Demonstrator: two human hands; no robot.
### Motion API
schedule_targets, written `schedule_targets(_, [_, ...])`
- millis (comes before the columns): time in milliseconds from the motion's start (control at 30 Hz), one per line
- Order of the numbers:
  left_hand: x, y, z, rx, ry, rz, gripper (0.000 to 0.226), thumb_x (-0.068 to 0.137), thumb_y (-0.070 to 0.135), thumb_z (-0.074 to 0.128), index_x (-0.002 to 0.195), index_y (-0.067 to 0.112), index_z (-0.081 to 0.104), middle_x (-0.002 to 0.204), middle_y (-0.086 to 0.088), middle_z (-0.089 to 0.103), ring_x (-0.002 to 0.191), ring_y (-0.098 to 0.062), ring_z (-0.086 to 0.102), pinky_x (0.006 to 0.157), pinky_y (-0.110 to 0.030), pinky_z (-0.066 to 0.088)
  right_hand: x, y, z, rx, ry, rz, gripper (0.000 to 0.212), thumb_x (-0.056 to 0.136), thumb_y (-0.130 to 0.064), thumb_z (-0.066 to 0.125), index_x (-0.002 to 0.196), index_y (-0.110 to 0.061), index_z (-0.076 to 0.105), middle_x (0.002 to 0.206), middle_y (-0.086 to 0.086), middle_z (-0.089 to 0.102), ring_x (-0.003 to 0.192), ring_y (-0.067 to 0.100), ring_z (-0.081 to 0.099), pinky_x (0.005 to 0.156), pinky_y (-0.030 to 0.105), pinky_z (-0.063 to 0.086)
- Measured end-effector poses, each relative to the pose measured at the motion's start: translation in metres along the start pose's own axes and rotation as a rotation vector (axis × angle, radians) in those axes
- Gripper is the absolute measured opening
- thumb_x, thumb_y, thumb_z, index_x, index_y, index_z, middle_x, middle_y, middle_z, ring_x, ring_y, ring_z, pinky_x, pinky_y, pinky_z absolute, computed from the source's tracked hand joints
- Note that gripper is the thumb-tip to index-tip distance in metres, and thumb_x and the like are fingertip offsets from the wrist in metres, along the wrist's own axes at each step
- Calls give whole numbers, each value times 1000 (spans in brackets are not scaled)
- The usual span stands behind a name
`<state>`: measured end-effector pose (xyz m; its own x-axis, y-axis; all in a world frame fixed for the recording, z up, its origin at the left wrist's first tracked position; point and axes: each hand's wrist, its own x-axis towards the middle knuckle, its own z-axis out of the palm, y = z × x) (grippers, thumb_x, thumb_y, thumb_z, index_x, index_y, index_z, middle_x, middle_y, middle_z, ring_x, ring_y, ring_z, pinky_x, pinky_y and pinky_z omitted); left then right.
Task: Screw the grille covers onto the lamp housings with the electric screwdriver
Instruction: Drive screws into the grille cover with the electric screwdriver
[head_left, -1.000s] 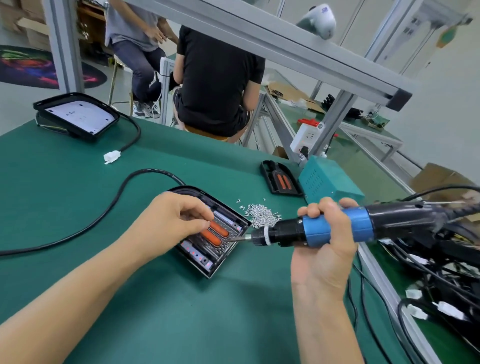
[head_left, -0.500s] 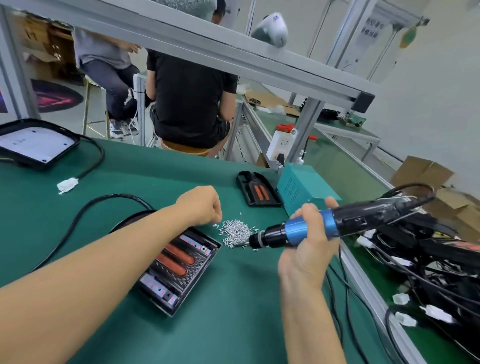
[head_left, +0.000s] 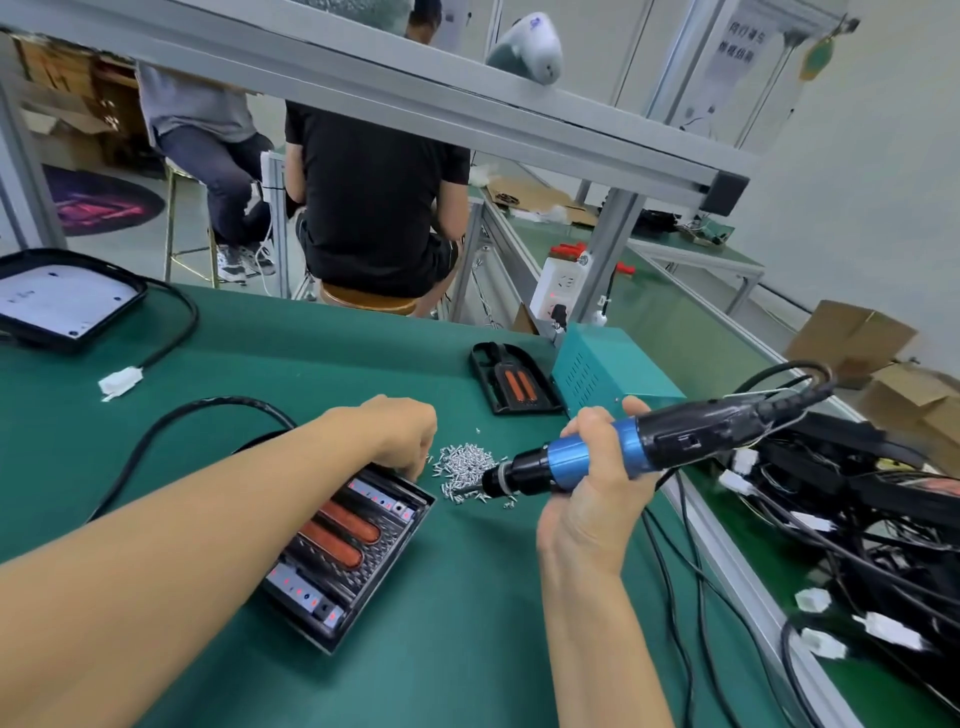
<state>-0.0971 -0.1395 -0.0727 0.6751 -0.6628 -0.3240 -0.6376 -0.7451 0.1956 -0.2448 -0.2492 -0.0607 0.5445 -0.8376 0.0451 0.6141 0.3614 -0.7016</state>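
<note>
The electric screwdriver (head_left: 597, 460) is gripped by the right hand (head_left: 597, 499); screws (head_left: 465, 465) are reached for by the left hand (head_left: 402, 434), its fingers' closure untellable; the grille cover (head_left: 343, 545) seems not yet fully fastened.

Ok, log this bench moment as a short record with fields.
surface: green mat
left hand: fingers curled down at the edge of the screw pile; whether it pinches a screw is hidden
right hand: grips the electric screwdriver, bit pointing at the pile
lamp housing: lies under the left forearm, grille cover on
second lamp: beside the teal box
</note>
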Motion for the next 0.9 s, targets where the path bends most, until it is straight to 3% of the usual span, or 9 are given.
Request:
schedule_targets(67, [-1,-1,-2,-40,0,37,11,75,8,67,74,19,70,88,5,70,87,-19,62,75,-27,44,2,-5,0,-47,-3,16,44,85,2,64,127,-8,52,87,12,55,79,29,55,90,53,50])
schedule_targets(167, [-10,-3,-8,-143,59,118,12,83,18,66,73,24,64,75,14,63,75,-8,56,72,-22,37,4,-14,3,44,-12,-76,34,77,-3,65,105,-17,54,69,-1,56,62,17,57,69,28,53])
schedule_targets(233, [-16,-5,-9,-149,92,161,10,83,22,66,74,26,64,68,20,58,69,-3,52,70,-21,35,7,-17,5,69,-52,-112,31,80,1,62,102,-19,54,65,-5,56,58,13,56,65,25,52])
schedule_targets(367, [-25,-1,-4,-259,151,211,6,82,23,70,77,26,68,65,17,60,67,-2,54,61,-11,36,8,-18,15,76,-80,-156,34,74,-3,64,102,-20,54,64,-6,57,57,13,57,63,25,52])
schedule_targets(533, [-24,7,2,-220,187,200,2,81,23,72,82,22,73,71,15,62,79,-10,57,79,-24,33,2,-3,27,-55,-82,-172,34,71,-6,67,99,-22,55,65,-3,57,60,14,58,68,25,52])
schedule_targets(600, [-21,5,7,-232,192,166,3,80,22,73,82,20,73,74,14,65,79,-10,57,82,-25,34,-1,2,27,-103,-72,-153,34,76,1,68,99,-21,55,66,-2,58,60,12,58,70,23,52])
schedule_targets(667, [-18,3,10,-242,220,136,5,79,23,74,82,20,74,82,9,71,80,-10,59,78,-22,36,-3,4,26,-145,-40,-143,34,84,9,63,99,-20,55,70,3,57,60,13,58,75,28,51])
schedule_targets(767, [-15,3,8,-226,245,132,5,77,23,74,80,19,74,81,9,72,78,-9,60,76,-21,36,-6,2,25,-184,12,-97,32,86,7,62,99,-21,55,70,0,60,67,21,57,87,47,49])
schedule_targets(900, [-13,3,6,-216,238,153,5,78,23,74,81,19,74,64,19,61,72,-5,56,78,-24,34,-6,0,27,-198,34,-54,30,88,5,61,94,-24,54,61,-8,61,65,20,55,88,48,47])
